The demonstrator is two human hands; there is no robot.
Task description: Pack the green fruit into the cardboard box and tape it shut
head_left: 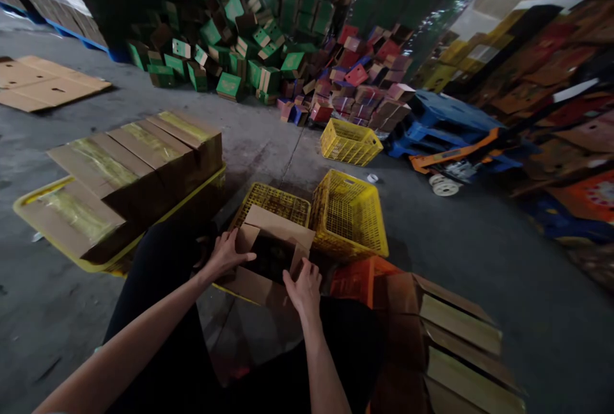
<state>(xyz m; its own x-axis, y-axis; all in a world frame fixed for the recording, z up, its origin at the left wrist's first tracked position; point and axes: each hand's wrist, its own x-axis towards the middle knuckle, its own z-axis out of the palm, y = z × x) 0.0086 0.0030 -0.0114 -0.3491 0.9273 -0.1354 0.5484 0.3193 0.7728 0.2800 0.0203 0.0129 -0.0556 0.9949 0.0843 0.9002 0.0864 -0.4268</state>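
Observation:
An open cardboard box point(268, 292) stands between my knees, resting on an upturned yellow crate point(288, 201). Its flaps are raised or folded outward, and the dark inside hides whatever it contains. My left hand point(226, 255) holds the box's left side, thumb over the opening and fingers on the flap. On the right side, my right hand point(304, 286) grips the edge near the small side flap, thumb toward the opening. Just beyond the box, to the right, sits a yellow basket crate point(352, 209).
Taped cartons point(158, 151) fill a yellow tub at left. More boxes point(460, 331) stand at right beside an orange crate point(355, 279). Another yellow crate point(350, 143), a roll of tape point(373, 178), blue pallets point(441, 119) and a pallet jack point(455, 158) are farther off, before piled green boxes point(230, 84).

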